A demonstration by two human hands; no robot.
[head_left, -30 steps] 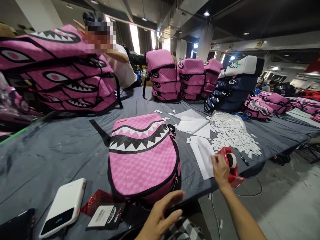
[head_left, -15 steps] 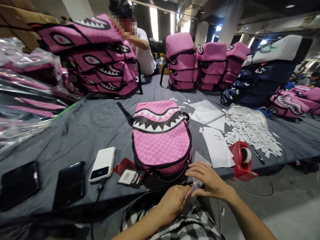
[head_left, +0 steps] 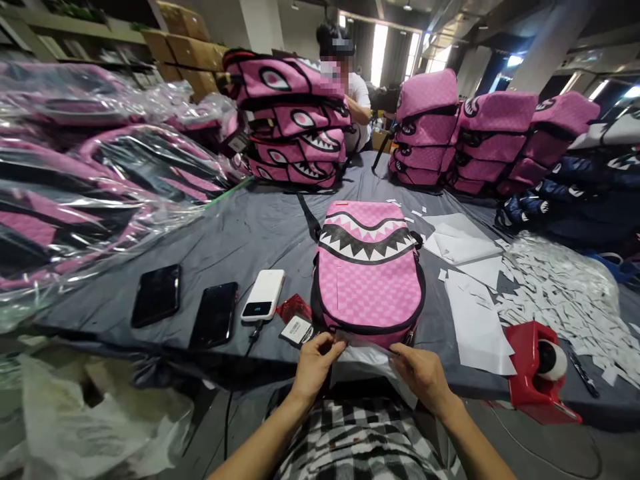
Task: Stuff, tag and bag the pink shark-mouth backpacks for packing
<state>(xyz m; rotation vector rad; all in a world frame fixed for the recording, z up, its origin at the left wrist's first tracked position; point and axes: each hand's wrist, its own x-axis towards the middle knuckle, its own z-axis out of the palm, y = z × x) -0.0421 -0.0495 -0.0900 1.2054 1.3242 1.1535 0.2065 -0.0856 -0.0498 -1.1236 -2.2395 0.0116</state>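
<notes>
A pink checkered backpack (head_left: 369, 280) with a black-and-white shark mouth lies flat on the grey table (head_left: 260, 233) in front of me. My left hand (head_left: 313, 365) and my right hand (head_left: 423, 371) each pinch an edge of a clear plastic bag (head_left: 367, 352) at the table's near edge, just below the backpack's bottom. The bag is stretched between the two hands. A red-and-white hang tag (head_left: 296, 327) lies at the backpack's lower left corner.
Two dark phones (head_left: 156, 295) and a white power bank (head_left: 263, 295) lie to the left. A red tape dispenser (head_left: 537, 363), white paper sheets (head_left: 475, 320) and a heap of paper scraps (head_left: 565, 293) are to the right. Stacked backpacks (head_left: 295, 127) and bagged ones (head_left: 75, 193) surround the table; a person stands behind.
My right hand left the tape dispenser and joined my left hand at the table edge. Both hands now hold the plastic bag apart. My view has swung to the left.
</notes>
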